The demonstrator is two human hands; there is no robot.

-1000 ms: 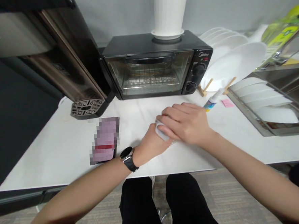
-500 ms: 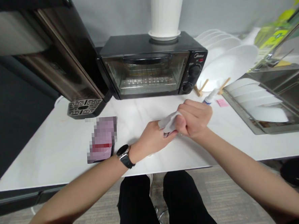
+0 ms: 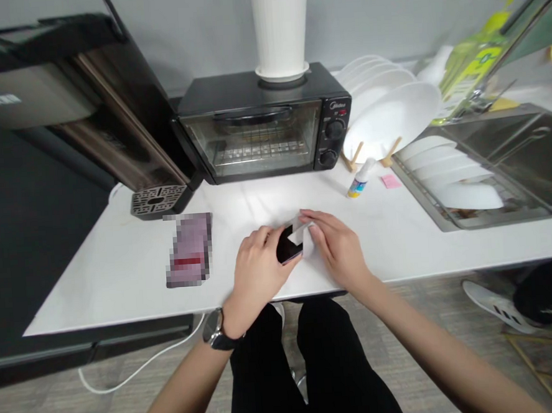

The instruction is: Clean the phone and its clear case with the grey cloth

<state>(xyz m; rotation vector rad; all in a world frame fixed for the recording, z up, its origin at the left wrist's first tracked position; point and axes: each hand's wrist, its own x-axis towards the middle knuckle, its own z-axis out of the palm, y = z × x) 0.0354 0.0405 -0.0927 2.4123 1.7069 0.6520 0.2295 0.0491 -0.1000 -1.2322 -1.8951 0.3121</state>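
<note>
My left hand (image 3: 261, 263), with a watch on its wrist, is closed around a dark glossy phone-like object (image 3: 288, 248) with a purplish lower edge. Much of that object is hidden by my fingers and the wipe. My right hand (image 3: 337, 246) pinches a folded white wipe (image 3: 308, 240) against the object's right side. Both hands are low over the white counter, near its front edge. A flat purplish item (image 3: 189, 249), blurred by pixelation, lies to the left of my left hand. Beyond my right hand stands a small spray bottle (image 3: 357, 183) with a white top.
Behind the hands is a black toaster oven (image 3: 253, 139) with a white cup-like container (image 3: 280, 32) on top. A dispenser machine (image 3: 158, 198) stands at left. White plates (image 3: 392, 115), a pink note (image 3: 390, 181) and a sink (image 3: 505, 214) are at right. Another person's shoe (image 3: 497, 305) shows below.
My right hand has gone from a fist to a flatter pinch on the wipe. The dark object in my left hand has come into view. The camera view has shifted, revealing more of the spray bottle.
</note>
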